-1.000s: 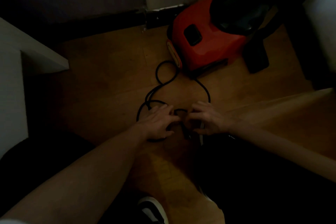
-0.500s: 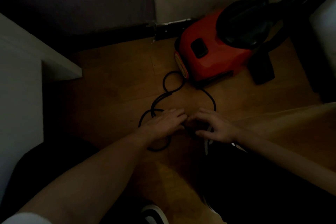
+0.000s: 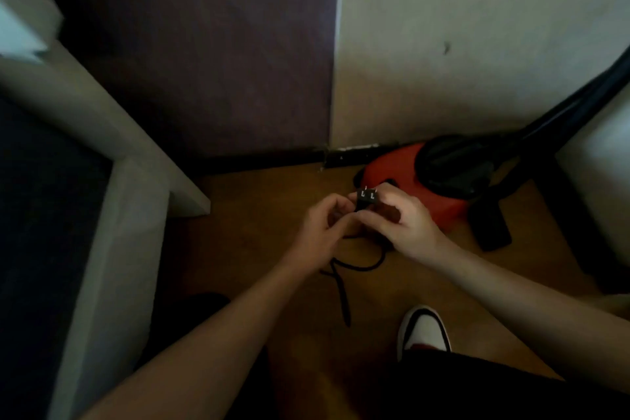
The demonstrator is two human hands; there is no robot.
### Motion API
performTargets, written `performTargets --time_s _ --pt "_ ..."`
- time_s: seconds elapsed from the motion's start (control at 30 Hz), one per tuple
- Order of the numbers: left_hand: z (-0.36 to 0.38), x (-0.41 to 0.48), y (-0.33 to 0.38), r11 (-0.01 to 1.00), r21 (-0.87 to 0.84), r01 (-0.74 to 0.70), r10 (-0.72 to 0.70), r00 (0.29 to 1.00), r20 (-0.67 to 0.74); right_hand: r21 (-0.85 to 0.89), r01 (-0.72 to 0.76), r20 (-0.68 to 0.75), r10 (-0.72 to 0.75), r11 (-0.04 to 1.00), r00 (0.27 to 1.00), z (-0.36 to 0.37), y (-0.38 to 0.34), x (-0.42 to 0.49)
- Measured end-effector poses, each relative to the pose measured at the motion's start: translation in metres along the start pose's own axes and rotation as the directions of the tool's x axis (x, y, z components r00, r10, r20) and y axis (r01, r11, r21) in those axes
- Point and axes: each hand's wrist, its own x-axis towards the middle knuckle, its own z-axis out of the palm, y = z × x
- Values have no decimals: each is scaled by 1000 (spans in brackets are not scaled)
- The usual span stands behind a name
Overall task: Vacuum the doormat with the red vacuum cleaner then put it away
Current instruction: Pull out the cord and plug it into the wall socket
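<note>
The red vacuum cleaner (image 3: 402,177) with its black top sits on the wooden floor against the wall, right of centre. Its black hose (image 3: 576,102) rises to the upper right. Both hands are raised in front of it. My right hand (image 3: 405,225) pinches the black power plug (image 3: 366,198), prongs pointing up. My left hand (image 3: 324,232) is closed on the cord just below the plug. The black cord (image 3: 344,286) hangs down in a loop to the floor. No doormat is in view.
A white furniture edge (image 3: 112,181) runs along the left. A dark purple door (image 3: 211,51) and pale wall (image 3: 477,37) stand ahead. A black floor nozzle (image 3: 491,228) lies right of the vacuum. My white shoe (image 3: 424,327) is at the bottom.
Both hands have lifted from the floor with the plug and cord. The view has tilted upward, so the vacuum now sits lower in frame and more wall shows.
</note>
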Motion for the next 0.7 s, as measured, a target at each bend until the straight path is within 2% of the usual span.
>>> performTargets --time_s 0.23,0.37,0.43,0.57,0.7 --pt "-50 4 116 955 -184 -235 207 965 -159 252 78 -87 -57 965 995 -31 -115 64" --pt "-77 1 177 910 -250 -329 280 936 -212 302 129 -83 -109 944 991 -44 -181 95" --pt "-90 0 202 884 -303 -357 295 927 -232 308 178 -64 -166 934 984 -47 -208 109" --pt "-113 -3 237 814 -446 -372 279 924 -261 363 169 -42 -165 916 985 -51 -253 131" --pt "-139 -2 257 793 -444 -417 327 907 -266 402 219 -72 -207 889 976 -47 -285 147"
